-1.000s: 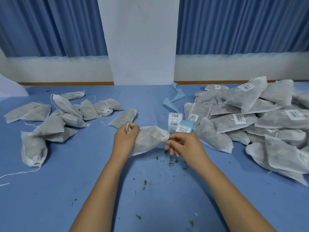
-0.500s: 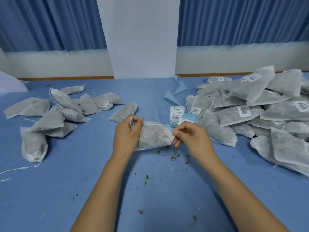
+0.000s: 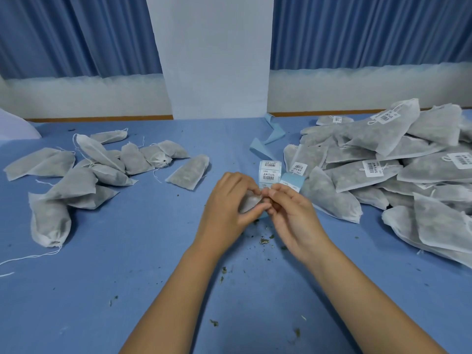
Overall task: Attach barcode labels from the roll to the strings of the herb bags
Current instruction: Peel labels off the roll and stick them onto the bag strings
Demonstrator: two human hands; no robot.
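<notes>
My left hand (image 3: 228, 203) grips a white herb bag (image 3: 249, 202) at the table's middle; the hand covers most of the bag. My right hand (image 3: 288, 213) meets it from the right, its fingertips pinching at the bag's end; I cannot make out the string there. Just behind the hands stands the roll of barcode labels (image 3: 270, 171) with its blue backing strip (image 3: 292, 180). Unlabelled herb bags (image 3: 84, 172) lie in a loose heap on the left. Labelled herb bags (image 3: 398, 169) are piled on the right.
The blue table (image 3: 127, 264) carries scattered green herb crumbs (image 3: 264, 240) near my hands. Spent blue backing strip (image 3: 268, 141) curls behind the roll. A loose white string (image 3: 28, 258) trails at the left edge. A white pillar and blue curtains stand behind the table.
My hands have come together: the left hand has slid right along the bag and now covers most of it, and my right fingertips meet it at the bag's end.
</notes>
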